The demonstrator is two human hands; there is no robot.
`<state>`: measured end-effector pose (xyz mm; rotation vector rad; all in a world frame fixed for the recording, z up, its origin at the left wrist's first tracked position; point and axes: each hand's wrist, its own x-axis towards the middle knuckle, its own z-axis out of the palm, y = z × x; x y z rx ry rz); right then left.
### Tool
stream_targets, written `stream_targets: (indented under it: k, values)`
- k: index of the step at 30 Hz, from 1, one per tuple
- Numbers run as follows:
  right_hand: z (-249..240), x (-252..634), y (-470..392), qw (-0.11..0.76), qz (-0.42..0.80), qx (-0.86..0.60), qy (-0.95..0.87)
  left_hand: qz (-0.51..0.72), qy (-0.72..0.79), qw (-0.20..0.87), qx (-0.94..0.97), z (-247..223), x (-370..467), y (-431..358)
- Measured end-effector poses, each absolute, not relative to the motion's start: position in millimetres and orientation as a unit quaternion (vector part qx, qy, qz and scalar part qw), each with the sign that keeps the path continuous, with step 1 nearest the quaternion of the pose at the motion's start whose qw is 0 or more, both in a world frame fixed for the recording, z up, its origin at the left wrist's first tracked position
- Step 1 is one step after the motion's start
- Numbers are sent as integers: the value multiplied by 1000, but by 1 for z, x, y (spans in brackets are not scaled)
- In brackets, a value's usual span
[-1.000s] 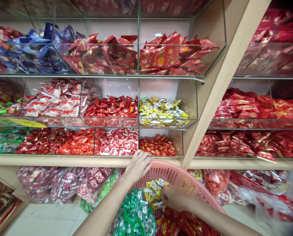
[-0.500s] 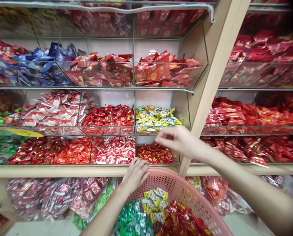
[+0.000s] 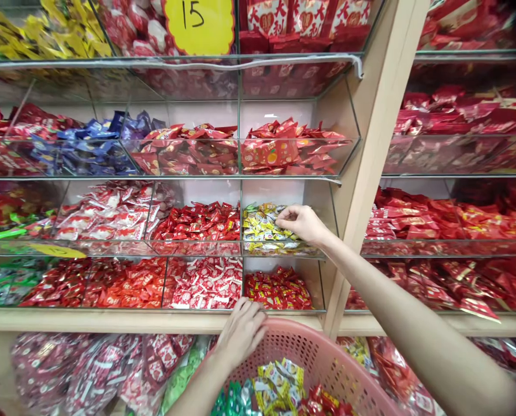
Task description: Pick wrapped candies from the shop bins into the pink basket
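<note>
My left hand (image 3: 244,328) is closed over the far rim of a pink perforated plastic basket (image 3: 314,341), against the shelf's front edge. Inside the basket lie yellow-and-white wrapped candies (image 3: 279,381), green ones (image 3: 236,398) and red ones (image 3: 327,401). My right hand (image 3: 301,223) reaches over the clear front of a bin. Its fingers are curled together at the surface of a heap of yellow-and-white wrapped candies (image 3: 260,225). Whether a candy is between the fingertips is hidden.
Clear-fronted bins of red candies (image 3: 279,289) and red-and-white candies (image 3: 208,283) fill the shelves. A wooden upright (image 3: 366,138) stands right of my reach. Bagged sweets (image 3: 45,370) lie below the wooden ledge (image 3: 110,320). A yellow sign (image 3: 199,23) hangs above.
My right hand has moved from in front of the lower bin up into the yellow candy bin. The view has tilted upward. My left hand stays at the basket rim.
</note>
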<state>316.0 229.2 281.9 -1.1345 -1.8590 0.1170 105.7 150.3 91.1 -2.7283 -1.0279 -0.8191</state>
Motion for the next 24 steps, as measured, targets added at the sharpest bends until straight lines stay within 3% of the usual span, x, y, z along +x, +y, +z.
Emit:
stream_targets:
  k: [13, 24]
  values:
    - [280, 317, 232, 381, 72, -501, -774, -264, -347, 55, -899, 95, 107, 148]
    - [283, 316, 223, 383, 5, -492, -782, -266, -340, 64, -900, 93, 108, 149]
